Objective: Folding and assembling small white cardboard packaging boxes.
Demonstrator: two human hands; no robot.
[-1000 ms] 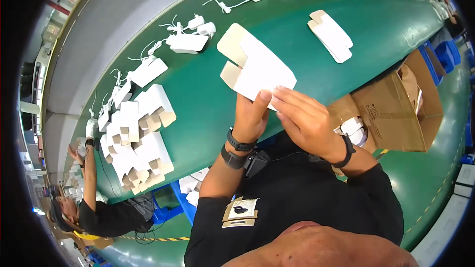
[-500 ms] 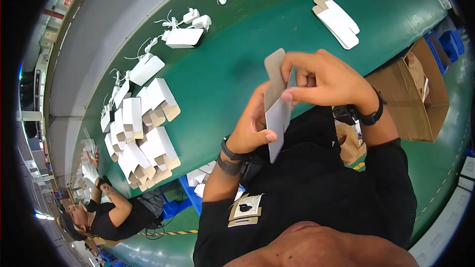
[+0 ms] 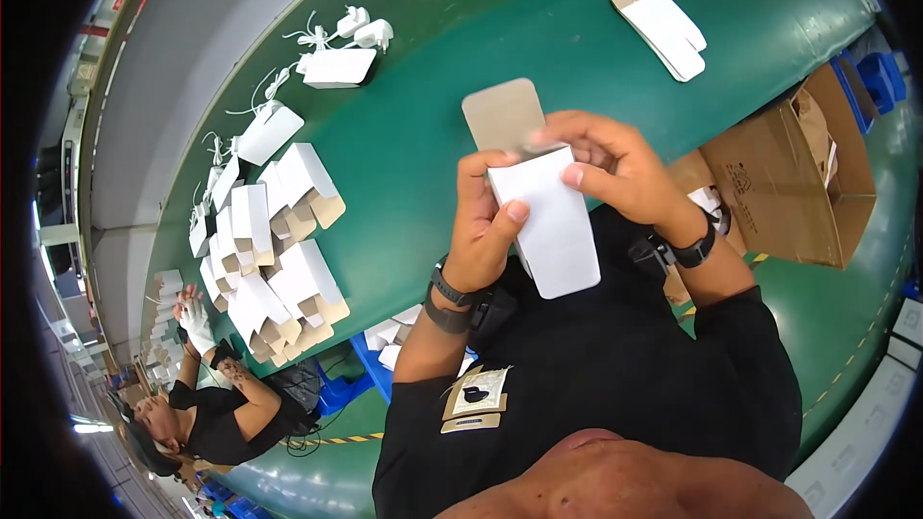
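Observation:
Between my two hands is a small white cardboard box (image 3: pixel 550 231), held above the near edge of the table. Its brown inner flap stands up and open at the far end. My left hand (image 3: pixel 484 221) grips the box's left side, thumb on the white face. My right hand (image 3: pixel 611 168) is at the upper right corner, thumb on the face and fingers curled at the open end; those fingertips are slightly blurred. A flattened white carton (image 3: pixel 661 29) lies on the table beyond my right hand.
Several open white boxes (image 3: pixel 255 231) are bunched on the green table (image 3: pixel 413 163) at the left. White power adapters (image 3: pixel 373 35) with cables lie along the far side. A large brown carton (image 3: pixel 779 187) stands at the right. A co-worker (image 3: pixel 231 413) sits at far left.
The box has opened out from a thin, edge-on shape and turned so its broad white face shows. My right hand has come down and left to its upper corner.

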